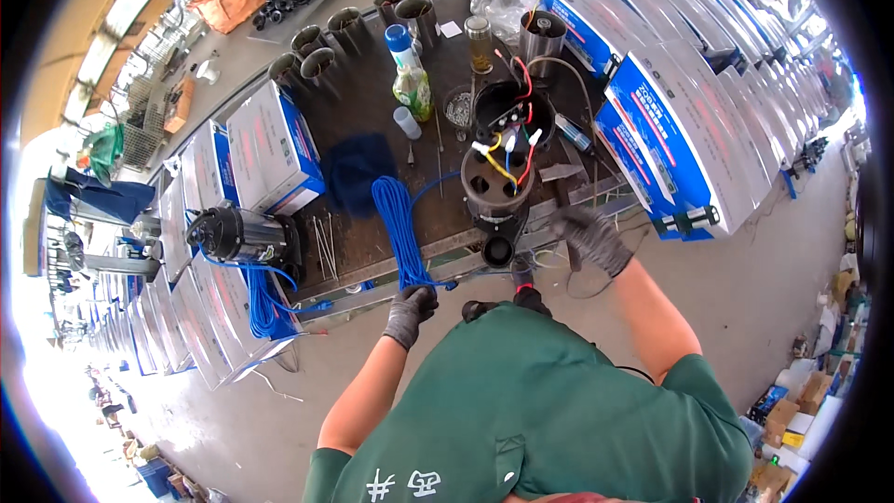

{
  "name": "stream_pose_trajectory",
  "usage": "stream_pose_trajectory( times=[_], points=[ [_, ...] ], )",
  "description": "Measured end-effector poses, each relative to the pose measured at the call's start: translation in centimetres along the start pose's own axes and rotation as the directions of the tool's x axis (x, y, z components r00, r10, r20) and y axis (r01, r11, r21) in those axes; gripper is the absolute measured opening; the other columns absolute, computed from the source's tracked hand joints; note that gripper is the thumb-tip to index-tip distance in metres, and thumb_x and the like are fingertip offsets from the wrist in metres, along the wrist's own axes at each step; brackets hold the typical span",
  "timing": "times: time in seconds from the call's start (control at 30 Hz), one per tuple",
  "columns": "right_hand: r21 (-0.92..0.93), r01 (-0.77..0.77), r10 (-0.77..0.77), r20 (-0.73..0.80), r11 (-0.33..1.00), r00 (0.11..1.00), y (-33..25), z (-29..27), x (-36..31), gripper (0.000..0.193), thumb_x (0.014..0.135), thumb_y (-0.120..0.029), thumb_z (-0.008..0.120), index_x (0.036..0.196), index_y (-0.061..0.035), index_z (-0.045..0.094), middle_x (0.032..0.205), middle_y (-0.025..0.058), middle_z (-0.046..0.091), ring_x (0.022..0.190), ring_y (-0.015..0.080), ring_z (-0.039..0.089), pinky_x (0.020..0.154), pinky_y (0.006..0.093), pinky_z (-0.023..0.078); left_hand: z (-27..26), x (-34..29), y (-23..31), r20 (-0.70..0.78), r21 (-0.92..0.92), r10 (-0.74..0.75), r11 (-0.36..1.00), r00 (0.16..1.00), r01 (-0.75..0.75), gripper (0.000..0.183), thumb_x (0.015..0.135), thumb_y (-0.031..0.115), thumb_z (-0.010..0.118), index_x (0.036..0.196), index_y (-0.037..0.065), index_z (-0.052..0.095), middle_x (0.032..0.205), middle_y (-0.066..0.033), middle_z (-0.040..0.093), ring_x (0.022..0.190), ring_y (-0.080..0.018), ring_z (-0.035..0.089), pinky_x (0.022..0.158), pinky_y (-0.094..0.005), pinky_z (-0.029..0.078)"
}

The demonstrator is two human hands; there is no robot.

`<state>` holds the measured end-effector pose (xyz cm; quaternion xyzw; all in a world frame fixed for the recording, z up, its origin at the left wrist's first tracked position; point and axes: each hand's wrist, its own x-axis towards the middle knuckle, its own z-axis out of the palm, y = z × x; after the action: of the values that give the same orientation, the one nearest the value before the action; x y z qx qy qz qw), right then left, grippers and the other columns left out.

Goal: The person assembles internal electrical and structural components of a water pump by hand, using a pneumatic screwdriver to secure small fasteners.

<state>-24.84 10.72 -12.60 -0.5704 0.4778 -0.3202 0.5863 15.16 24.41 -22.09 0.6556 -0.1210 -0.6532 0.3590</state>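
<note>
Pump (482,188) with coloured wires (507,168) stands upright at the near edge of the workbench (363,112). Coil of blue cable (399,228) lies to its left, reaching over this same edge. At its lower end, the left hand (410,313) has curled fingers; whether they grip the cable, I cannot tell. The right hand (596,238), loosely half open, is just beside the hammer (560,171).
</note>
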Motion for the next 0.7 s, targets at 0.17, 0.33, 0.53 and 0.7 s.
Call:
stream_pose_trajectory(
  times=[0.17,0.33,0.53,0.7],
  points=[
    [0.128,0.244,-0.197,-0.302,0.961,0.933,-7.6,-5.8,6.4,0.021,0.095,-0.015,0.070,0.112,-0.0014,0.070,0.097,0.0013,0.068,0.090,0.0087,0.062,0.084,0.0250,0.051,5.9,-4.1,12.4,-0.017,0.144,0.514,0.850,0.858,-0.506,0.013,0.096,0.012,0.064,0.104,0.003,0.068,0.089,-0.0007,0.065,0.077,-0.0114,0.059,0.072,-0.0255,0.049],
    [-0.058,0.425,-0.424,-0.277,0.903,0.862,-11.9,-6.8,13.3,0.021,0.092,-0.013,0.073,0.109,-0.0016,0.070,0.101,0.0046,0.067,0.096,0.0112,0.061,0.087,0.0264,0.049,16.3,-6.3,26.1,0.086,0.265,0.763,0.602,0.640,-0.753,0.019,0.094,0.011,0.065,0.111,0.002,0.069,0.098,-0.0013,0.066,0.092,-0.0112,0.060,0.087,-0.0248,0.048],
    [-0.099,0.472,-0.481,-0.119,0.876,0.869,-13.3,-5.4,18.3,0.021,0.088,-0.012,0.075,0.103,0.0012,0.072,0.103,0.0106,0.067,0.098,0.0203,0.064,0.089,0.0314,0.050,25.5,-2.0,34.1,0.292,0.556,0.668,0.464,0.684,-0.690,0.023,0.092,0.007,0.068,0.113,0.000,0.071,0.105,-0.0075,0.071,0.093,-0.0143,0.064,0.087,-0.0277,0.051],
    [0.028,0.383,-0.382,-0.036,0.923,0.923,-12.5,-4.8,19.8,0.022,0.086,-0.013,0.077,0.102,0.0019,0.072,0.103,0.0123,0.067,0.099,0.0209,0.064,0.089,0.0322,0.051,28.2,0.0,35.8,0.285,0.696,0.441,0.516,0.851,-0.500,0.025,0.095,0.014,0.066,0.115,-0.001,0.070,0.095,-0.0076,0.072,0.087,-0.0149,0.066,0.081,-0.0299,0.053]
  ],
)
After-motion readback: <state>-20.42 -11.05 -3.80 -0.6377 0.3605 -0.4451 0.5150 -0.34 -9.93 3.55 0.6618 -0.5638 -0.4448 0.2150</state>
